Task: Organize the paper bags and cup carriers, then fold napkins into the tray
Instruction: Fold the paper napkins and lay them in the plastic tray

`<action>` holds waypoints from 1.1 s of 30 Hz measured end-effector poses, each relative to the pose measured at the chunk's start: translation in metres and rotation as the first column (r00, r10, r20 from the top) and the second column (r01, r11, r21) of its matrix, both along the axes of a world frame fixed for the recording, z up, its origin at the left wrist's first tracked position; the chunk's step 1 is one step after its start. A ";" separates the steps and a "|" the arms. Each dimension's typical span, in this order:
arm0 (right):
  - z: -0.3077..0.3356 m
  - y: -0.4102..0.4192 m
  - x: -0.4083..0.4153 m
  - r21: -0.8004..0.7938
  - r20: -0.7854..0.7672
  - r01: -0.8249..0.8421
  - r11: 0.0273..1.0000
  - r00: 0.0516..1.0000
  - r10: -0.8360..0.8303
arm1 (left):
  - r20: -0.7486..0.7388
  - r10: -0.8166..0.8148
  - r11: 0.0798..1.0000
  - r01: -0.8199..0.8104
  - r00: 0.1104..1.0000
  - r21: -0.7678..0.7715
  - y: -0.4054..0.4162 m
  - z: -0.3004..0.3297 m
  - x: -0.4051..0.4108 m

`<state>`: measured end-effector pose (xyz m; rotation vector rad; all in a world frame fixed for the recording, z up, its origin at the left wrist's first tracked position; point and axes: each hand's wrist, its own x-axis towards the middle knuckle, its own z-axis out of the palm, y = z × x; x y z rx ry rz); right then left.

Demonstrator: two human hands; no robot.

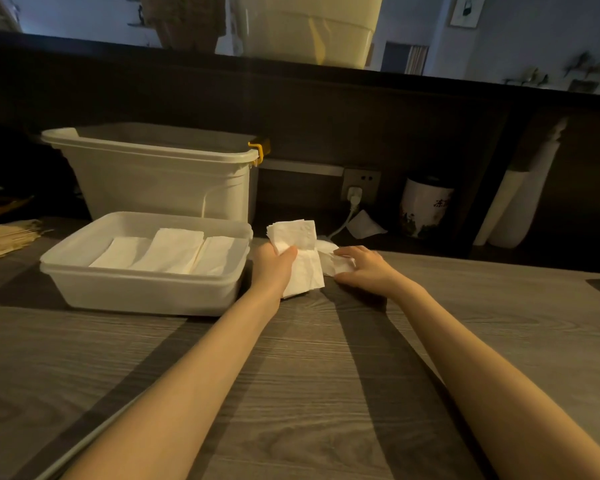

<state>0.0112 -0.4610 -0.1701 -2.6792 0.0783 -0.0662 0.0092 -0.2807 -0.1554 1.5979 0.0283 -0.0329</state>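
A white plastic tray (132,289) stands on the wooden counter left of my hands, with three folded napkins (174,252) lying side by side inside it. Just right of the tray, my left hand (271,266) grips a stack of white napkins (300,247), thumb across their front. My right hand (364,266) rests on the counter beside it and pinches a small white napkin (340,263) at the fingertips. More white paper lies behind the two hands. A pile of brown paper bags (4,239) sits at the far left edge.
A tall white bin (160,181) with a yellow clip stands behind the tray. At the back wall are a wall socket with a plug (355,195), a loose napkin (364,225), a printed jar (425,206) and stacked white cups (520,202).
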 end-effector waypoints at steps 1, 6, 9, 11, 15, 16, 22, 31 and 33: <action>0.000 -0.001 0.000 -0.003 -0.011 -0.013 1.000 1.000 0.012 | -0.002 0.003 1.000 -0.003 1.000 -0.003 0.001 0.000 0.001; 0.002 -0.004 -0.004 -0.132 0.014 -0.048 0.990 0.999 0.050 | -0.003 0.019 1.000 -0.019 1.000 0.000 0.003 0.000 0.001; 0.004 -0.002 -0.009 -0.218 0.116 -0.003 0.976 0.993 0.029 | -0.006 0.021 1.000 -0.021 1.000 0.018 0.003 0.000 0.002; 0.004 -0.002 -0.011 -0.285 0.186 0.021 0.958 0.982 0.034 | -0.011 0.021 1.000 -0.021 1.000 0.023 0.003 0.000 0.001; 0.004 -0.006 -0.016 -0.222 0.309 0.083 0.971 0.951 -0.011 | -0.018 0.016 1.000 -0.016 1.000 0.005 0.003 0.002 -0.001; 0.007 -0.006 -0.018 -0.132 0.345 0.114 0.985 0.937 -0.062 | -0.018 0.012 1.000 -0.012 1.000 -0.005 0.003 0.002 -0.002; 0.039 -0.001 -0.054 0.628 0.293 0.038 0.777 0.914 -0.281 | -0.022 0.004 0.997 -0.005 1.000 -0.072 0.004 0.005 -0.004; 0.055 0.019 -0.097 0.935 0.146 -0.071 0.348 0.971 -0.192 | -0.223 -0.089 0.978 0.042 0.971 -0.207 -0.002 0.006 -0.009; 0.054 0.022 -0.101 0.948 0.126 -0.073 0.309 0.980 -0.154 | -0.222 -0.112 0.971 0.060 0.969 -0.229 -0.001 0.008 -0.008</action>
